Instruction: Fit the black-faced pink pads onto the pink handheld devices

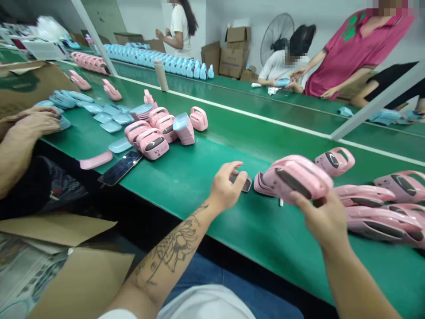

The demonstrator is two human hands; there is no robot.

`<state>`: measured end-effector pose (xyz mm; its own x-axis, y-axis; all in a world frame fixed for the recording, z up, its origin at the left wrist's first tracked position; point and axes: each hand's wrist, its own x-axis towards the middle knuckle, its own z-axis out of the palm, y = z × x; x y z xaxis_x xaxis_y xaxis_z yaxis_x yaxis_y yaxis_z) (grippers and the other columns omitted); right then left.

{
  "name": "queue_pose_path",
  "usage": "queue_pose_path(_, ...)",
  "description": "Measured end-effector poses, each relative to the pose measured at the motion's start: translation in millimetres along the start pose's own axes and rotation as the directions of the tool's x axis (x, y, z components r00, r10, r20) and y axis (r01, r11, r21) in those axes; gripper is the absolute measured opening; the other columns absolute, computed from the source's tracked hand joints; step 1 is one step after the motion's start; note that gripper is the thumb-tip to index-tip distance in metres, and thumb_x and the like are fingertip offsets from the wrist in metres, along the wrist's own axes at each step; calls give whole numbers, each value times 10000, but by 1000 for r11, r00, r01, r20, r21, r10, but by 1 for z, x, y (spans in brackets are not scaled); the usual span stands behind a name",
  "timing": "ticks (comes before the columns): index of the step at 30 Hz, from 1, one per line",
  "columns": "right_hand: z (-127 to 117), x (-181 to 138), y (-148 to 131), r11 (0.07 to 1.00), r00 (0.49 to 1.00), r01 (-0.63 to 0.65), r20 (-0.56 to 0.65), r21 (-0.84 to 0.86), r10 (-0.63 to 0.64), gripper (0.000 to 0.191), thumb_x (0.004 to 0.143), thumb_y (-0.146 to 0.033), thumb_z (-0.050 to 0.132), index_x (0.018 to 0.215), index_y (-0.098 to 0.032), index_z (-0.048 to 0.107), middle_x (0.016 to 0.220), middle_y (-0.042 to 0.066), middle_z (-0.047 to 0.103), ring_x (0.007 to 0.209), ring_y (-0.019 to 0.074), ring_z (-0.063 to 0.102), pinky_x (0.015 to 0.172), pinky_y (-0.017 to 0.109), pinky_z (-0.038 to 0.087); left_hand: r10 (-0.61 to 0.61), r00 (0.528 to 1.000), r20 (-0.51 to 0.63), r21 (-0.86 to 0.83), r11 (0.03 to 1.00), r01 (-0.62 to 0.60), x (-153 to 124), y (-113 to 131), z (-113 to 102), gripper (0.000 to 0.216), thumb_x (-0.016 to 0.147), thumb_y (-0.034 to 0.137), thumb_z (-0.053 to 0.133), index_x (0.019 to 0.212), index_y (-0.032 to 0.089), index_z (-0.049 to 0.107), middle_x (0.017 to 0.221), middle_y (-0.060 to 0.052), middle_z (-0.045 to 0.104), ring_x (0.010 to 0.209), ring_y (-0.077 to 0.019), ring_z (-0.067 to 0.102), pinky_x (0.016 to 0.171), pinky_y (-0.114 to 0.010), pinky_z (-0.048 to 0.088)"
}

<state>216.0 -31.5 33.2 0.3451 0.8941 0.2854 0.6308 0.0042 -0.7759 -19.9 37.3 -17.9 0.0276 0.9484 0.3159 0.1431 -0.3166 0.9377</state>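
Observation:
My right hand (323,217) grips a pink plastic housing (299,177) with a carry handle and a dark oval window, lifted just above the green bench. The housing is slightly blurred. My left hand (227,186) is at the bench, thumb and fingers bent around a small dark rounded panel (246,184); the fingers partly hide it. Beside that panel stand pink curved parts (260,184), partly behind the held housing. Below the held housing is a small white piece (281,202). More pink housings (378,221) lie to the right of my right hand.
Pink housings (152,144) and stacked blue covers (183,126) stand left of centre, near a dark phone (121,168). A co-worker's hands (40,122) rest by blue parts at far left. Open cardboard boxes (83,279) stand below left. A white post (375,102) rises behind the bench.

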Motion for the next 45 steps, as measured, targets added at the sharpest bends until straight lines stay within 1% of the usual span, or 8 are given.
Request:
queue_pose_path(5, 0, 120, 24, 962, 961, -259, -128, -91, 246, 290, 735, -507, 811, 754, -254, 670, 872, 175, 737, 925, 381, 713, 734, 484, 512, -98, 995, 14, 578, 813, 72, 40, -48, -17, 421, 960, 367, 585, 1311, 169, 708, 1067, -148, 685, 1061, -322, 622, 1008, -475, 467)
queue_pose_path(16, 46, 169, 46, 966, 921, -253, -293, 46, 256, 382, 560, -435, 882, 783, -209, 669, 968, 304, 715, 964, 480, 697, 686, 577, 513, -124, 991, 54, 373, 923, 95, 39, -73, -23, 48, 767, 210, 695, 764, 227, 740, 794, -39, 702, 820, -220, 620, 842, -363, 493)
queue_pose_path(23, 71, 55, 10, 974, 990, 65, -138, 216, -36, 463, 907, -461, 600, 1269, -176, 648, 1049, 127, 758, 839, 253, 756, 761, 419, 628, -402, 906, -128, -190, 907, 376, 45, -66, -24, 158, 746, 350, 653, 740, 214, 574, 582, 39, 535, 505, -124, 489, 512, -247, 377)
queue_pose_path(28, 125, -36, -16, 889, 941, 21, 291, 457, -171, 963, 866, -401, 764, 1652, -266, 223, 1663, 178, 392, 1416, 334, 554, 1086, 520, 554, -585, 811, 21, -452, 718, 530, 18, -29, -14, 267, 688, 420, 662, 768, 216, 509, 549, 57, 497, 429, -109, 471, 416, -217, 329)
queue_pose_path(32, 135, -44, -18, 866, 920, -70, 367, 496, -136, 1225, 797, -416, 844, 1694, -269, 23, 1758, 147, 202, 1598, 335, 303, 1302, 566, 268, -652, 745, 144, -509, 597, 620, -23, 1, -15, 316, 675, 373, 741, 771, 210, 489, 583, 65, 502, 437, -82, 468, 410, -190, 350)
queue_pose_path(36, 133, -47, -4, 776, 933, -135, 344, 616, -110, 1188, 811, -522, 823, 1697, -265, 74, 1759, 136, 217, 1614, 338, 263, 1302, 558, 256, -599, 700, 389, -486, 512, 708, -37, -1, -36, 386, 819, 566, 684, 871, 200, 575, 705, -14, 617, 548, -156, 591, 395, -231, 414)
queue_pose_path(40, 138, -51, 8, 594, 914, -268, 395, 758, -91, 1042, 851, -660, 732, 1676, -267, 233, 1684, 128, 398, 1564, 375, 364, 1244, 562, 359, -471, 879, -77, -50, 882, 469, 28, -34, -55, 425, 922, 585, 534, 975, 171, 617, 1019, -121, 694, 853, -245, 726, 687, -374, 611)
queue_pose_path(45, 147, -57, 8, 219, 781, -584, 615, 782, -112, 841, 806, -677, 763, 1507, -269, 538, 1458, 150, 644, 1343, 399, 603, 1127, 579, 457, -288, 876, -388, 251, 881, 401, 167, -69, -60, 748, 752, 257, 848, 1396, 127, 490, 1552, -227, 454, 1503, -336, 418, 1247, -460, 334)
